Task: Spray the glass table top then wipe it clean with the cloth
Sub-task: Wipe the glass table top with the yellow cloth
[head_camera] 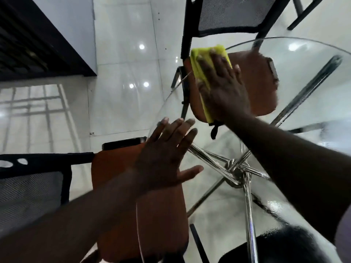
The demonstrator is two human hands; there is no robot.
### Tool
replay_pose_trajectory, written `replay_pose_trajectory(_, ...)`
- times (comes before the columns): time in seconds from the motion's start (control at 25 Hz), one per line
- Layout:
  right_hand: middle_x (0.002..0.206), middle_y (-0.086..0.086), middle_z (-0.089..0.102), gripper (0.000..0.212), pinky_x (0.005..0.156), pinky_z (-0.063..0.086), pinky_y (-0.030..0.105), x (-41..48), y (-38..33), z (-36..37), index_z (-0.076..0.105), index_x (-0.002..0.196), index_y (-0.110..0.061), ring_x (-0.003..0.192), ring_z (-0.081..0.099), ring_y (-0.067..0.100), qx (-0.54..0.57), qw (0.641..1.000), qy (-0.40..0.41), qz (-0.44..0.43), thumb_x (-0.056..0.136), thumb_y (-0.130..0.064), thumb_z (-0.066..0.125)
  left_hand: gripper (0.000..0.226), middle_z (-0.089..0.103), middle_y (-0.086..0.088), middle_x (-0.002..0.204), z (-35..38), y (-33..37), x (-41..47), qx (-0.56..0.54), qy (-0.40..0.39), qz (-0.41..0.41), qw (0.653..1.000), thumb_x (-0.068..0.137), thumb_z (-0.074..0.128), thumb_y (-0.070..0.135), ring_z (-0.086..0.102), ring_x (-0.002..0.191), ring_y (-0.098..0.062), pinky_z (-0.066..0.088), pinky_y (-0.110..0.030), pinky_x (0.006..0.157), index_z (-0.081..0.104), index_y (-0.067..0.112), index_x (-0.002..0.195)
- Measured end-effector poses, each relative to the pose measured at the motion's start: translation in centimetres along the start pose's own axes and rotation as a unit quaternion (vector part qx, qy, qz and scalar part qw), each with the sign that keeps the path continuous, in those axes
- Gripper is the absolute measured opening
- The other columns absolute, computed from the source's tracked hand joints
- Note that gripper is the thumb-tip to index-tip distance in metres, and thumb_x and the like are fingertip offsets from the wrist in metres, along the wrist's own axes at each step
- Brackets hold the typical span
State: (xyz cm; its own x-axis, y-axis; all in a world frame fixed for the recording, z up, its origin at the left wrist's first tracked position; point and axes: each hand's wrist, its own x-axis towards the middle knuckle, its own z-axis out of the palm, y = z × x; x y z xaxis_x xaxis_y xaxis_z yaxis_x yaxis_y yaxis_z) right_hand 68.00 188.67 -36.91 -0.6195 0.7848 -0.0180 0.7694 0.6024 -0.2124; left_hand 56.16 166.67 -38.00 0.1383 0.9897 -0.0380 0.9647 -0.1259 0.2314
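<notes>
The round glass table top [303,76] fills the right half of the view, with chrome legs [235,168] showing through it. A folded yellow cloth [199,67] lies flat on the glass near its far left edge. My right hand [224,86] presses on the cloth with straight, spread fingers. My left hand [169,154] rests flat on the glass near the left rim, fingers straight and spread, holding nothing. No spray bottle is in view.
Two chairs with orange seats stand at the table: one [252,82] seen through the glass at the far side, one [144,205] at the near left. A shiny white tiled floor [123,73] lies beyond. A dark cabinet [38,38] fills the upper left.
</notes>
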Motion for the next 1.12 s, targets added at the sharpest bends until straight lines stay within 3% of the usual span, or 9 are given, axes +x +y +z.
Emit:
replay_pose_trajectory(0.2, 0.183, -0.004, 0.005, 0.063, 0.135, 0.015, 0.052, -10.7, 2.2, 0.0, 0.015, 0.172, -0.039, 0.169, 0.005, 0.017, -0.028, 1.0, -0.006, -0.003, 0.113, -0.054, 0.031, 0.088, 0.034, -0.009, 0.168, -0.7, 0.3, 1.5, 0.011, -0.031, 0.006, 0.999, 0.096, 0.04, 0.075, 0.035, 0.154, -0.031, 0.025, -0.054, 0.125, 0.042, 0.012, 0.158)
replay_pose_trajectory(0.52, 0.183, 0.001, 0.011, 0.062, 0.136, 0.01, 0.054, 3.2, 3.3, 0.5, 0.019, 0.172, -0.035, 0.169, 0.011, 0.023, -0.042, 0.999, 0.026, 0.022, 0.112, -0.051, 0.028, 0.083, 0.039, -0.01, 0.166, 0.9, -0.6, 2.0, 0.013, 0.043, 0.013, 0.999, 0.096, 0.05, 0.068, 0.039, 0.152, -0.033, 0.03, -0.056, 0.123, 0.046, 0.01, 0.155)
replay_pose_trajectory(0.68, 0.182, 0.004, 0.015, 0.062, 0.134, 0.018, 0.057, -11.5, 1.5, 0.3, 0.024, 0.172, -0.032, 0.168, 0.015, 0.024, -0.032, 0.997, 0.04, 0.058, 0.113, -0.049, 0.036, 0.076, 0.042, -0.011, 0.163, -0.6, -0.3, 2.4, -0.005, 0.016, 0.024, 1.0, 0.097, 0.045, 0.06, 0.042, 0.149, -0.035, 0.029, -0.055, 0.124, 0.046, 0.011, 0.155)
replay_pose_trajectory(0.8, 0.179, 0.003, 0.024, 0.059, 0.132, 0.025, 0.057, -22.5, 0.8, 0.0, 0.032, 0.169, -0.033, 0.167, 0.021, 0.024, -0.054, 0.988, -0.019, -0.14, 0.113, -0.047, 0.042, 0.069, 0.042, -0.013, 0.162, -0.2, -1.2, 2.1, -0.021, 0.035, 0.031, 0.999, 0.096, 0.048, 0.045, 0.041, 0.148, -0.037, 0.025, -0.053, 0.126, 0.046, 0.009, 0.154)
replay_pose_trajectory(0.88, 0.18, 0.001, 0.023, 0.058, 0.134, 0.02, 0.054, -21.9, 4.6, -0.6, 0.029, 0.169, -0.036, 0.167, 0.019, 0.021, -0.094, 0.966, -0.048, -0.234, 0.113, -0.048, 0.04, 0.07, 0.04, -0.014, 0.164, 0.7, -0.5, 2.0, -0.04, 0.05, 0.037, 0.997, 0.095, 0.049, 0.037, 0.039, 0.15, -0.036, 0.023, -0.053, 0.127, 0.041, 0.008, 0.157)
replay_pose_trajectory(0.96, 0.181, -0.002, 0.018, 0.06, 0.134, 0.019, 0.054, -20.1, 4.5, 0.1, 0.024, 0.17, -0.038, 0.168, 0.015, 0.017, -0.06, 0.996, -0.003, -0.064, 0.113, -0.049, 0.038, 0.071, 0.038, -0.013, 0.165, 0.3, -0.9, 2.1, -0.041, 0.043, 0.025, 0.998, 0.095, 0.047, 0.035, 0.037, 0.152, -0.035, 0.022, -0.053, 0.127, 0.035, 0.007, 0.16)
replay_pose_trajectory(1.0, 0.182, -0.002, 0.015, 0.061, 0.133, 0.02, 0.054, -20.7, 2.5, 0.4, 0.022, 0.171, -0.038, 0.168, 0.013, 0.017, -0.026, 0.995, 0.031, 0.093, 0.113, -0.05, 0.037, 0.071, 0.037, -0.013, 0.166, -0.7, -1.1, 2.1, -0.027, 0.039, 0.042, 0.998, 0.095, 0.046, 0.035, 0.037, 0.152, -0.035, 0.022, -0.054, 0.127, 0.034, 0.008, 0.16)
replay_pose_trajectory(1.04, 0.182, -0.001, 0.014, 0.063, 0.132, 0.021, 0.054, -22.8, 0.3, 0.9, 0.022, 0.171, -0.036, 0.169, 0.013, 0.019, 0.011, 0.983, 0.051, 0.174, 0.112, -0.05, 0.037, 0.071, 0.036, -0.013, 0.166, -1.2, -0.7, 1.7, -0.013, 0.021, 0.053, 0.998, 0.096, 0.046, 0.035, 0.037, 0.151, -0.036, 0.022, -0.054, 0.127, 0.035, 0.008, 0.16)
replay_pose_trajectory(1.12, 0.181, 0.002, 0.02, 0.062, 0.131, 0.025, 0.055, -29.3, -2.0, 1.1, 0.029, 0.17, -0.033, 0.168, 0.019, 0.022, 0.0, 0.994, 0.063, 0.092, 0.111, -0.047, 0.043, 0.067, 0.036, -0.015, 0.166, -1.0, 1.2, -0.5, 0.003, 0.021, 0.088, 0.996, 0.099, 0.042, 0.037, 0.038, 0.15, -0.039, 0.023, -0.054, 0.126, 0.037, 0.007, 0.159)
